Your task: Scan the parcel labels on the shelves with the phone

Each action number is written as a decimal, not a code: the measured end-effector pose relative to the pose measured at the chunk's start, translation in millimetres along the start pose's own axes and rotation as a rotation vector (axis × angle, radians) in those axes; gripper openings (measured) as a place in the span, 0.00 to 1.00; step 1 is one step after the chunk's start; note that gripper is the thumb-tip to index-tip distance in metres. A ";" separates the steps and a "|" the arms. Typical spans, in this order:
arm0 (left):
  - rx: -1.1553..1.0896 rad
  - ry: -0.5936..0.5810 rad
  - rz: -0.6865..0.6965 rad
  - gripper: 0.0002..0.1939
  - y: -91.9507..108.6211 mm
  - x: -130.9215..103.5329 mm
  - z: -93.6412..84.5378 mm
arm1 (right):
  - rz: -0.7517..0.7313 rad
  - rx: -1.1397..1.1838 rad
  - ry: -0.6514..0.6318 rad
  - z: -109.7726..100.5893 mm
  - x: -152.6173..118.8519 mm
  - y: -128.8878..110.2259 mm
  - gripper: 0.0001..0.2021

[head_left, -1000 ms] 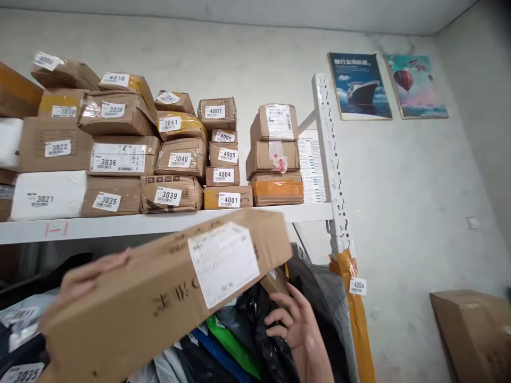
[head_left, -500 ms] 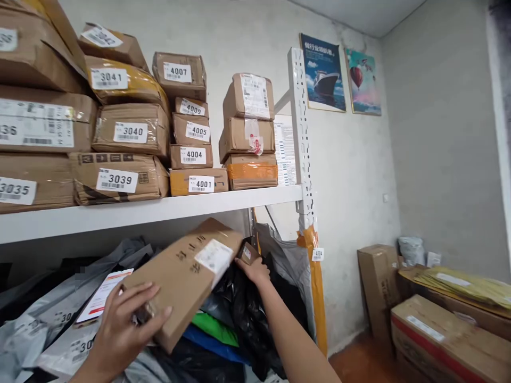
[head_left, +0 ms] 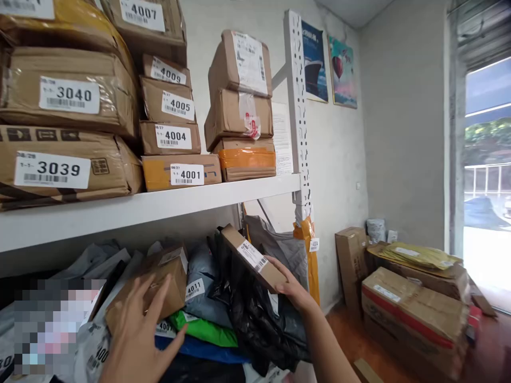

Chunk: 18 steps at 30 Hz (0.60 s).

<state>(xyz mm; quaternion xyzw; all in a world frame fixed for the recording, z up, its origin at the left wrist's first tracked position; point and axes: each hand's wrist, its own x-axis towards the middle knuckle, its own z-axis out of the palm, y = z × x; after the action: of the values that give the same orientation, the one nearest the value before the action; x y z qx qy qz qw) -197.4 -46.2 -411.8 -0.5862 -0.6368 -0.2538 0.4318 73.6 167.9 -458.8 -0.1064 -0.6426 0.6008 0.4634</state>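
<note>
Below the shelf (head_left: 159,211), the left hand (head_left: 136,336), fingers spread, no longer grips the larger carton (head_left: 171,287); now only the slim box (head_left: 252,257) is clamped, by the right hand (head_left: 294,291).

Slim box (head_left: 270,274): matt cardbd, paper lbl (head_left: 252,255). Black bag (head_left: 255,319), nr: glossy plastic. Shelf beam (head_left: 171,206), L: smooth painted metal.

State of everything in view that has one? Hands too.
Left hand: open, spread
Slim box: held, tilted, labelled
Right hand: gripping slim box
Carton: tilted, partly hidden
Black bag: crumpled
Green bag: partly covered
Yellow envelopes: stacked
</note>
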 end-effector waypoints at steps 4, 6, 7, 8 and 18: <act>-0.273 0.101 0.025 0.36 49.8 10.1 -5.1 | 0.007 0.168 -0.232 -5.6 -27.2 -2.8 0.53; -0.344 0.140 0.032 0.36 66.9 15.9 -3.9 | -0.002 0.212 -0.361 -5.1 -34.4 -3.9 0.52; -0.374 0.146 0.031 0.35 71.8 18.1 -2.4 | -0.014 0.226 -0.422 -5.0 -37.1 -4.7 0.51; -0.400 0.138 0.024 0.34 74.6 19.6 -0.5 | -0.025 0.234 -0.474 -5.2 -39.4 -5.6 0.51; -0.470 0.173 0.050 0.29 78.2 18.1 10.5 | -0.035 0.161 -0.534 -12.5 -46.7 -9.4 0.53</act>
<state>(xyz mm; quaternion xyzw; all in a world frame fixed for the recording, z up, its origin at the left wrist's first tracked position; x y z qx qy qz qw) -123.5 -13.5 -416.0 -0.6622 -0.5062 -0.4333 0.3428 112.2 141.6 -474.4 0.1041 -0.6939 0.6486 0.2949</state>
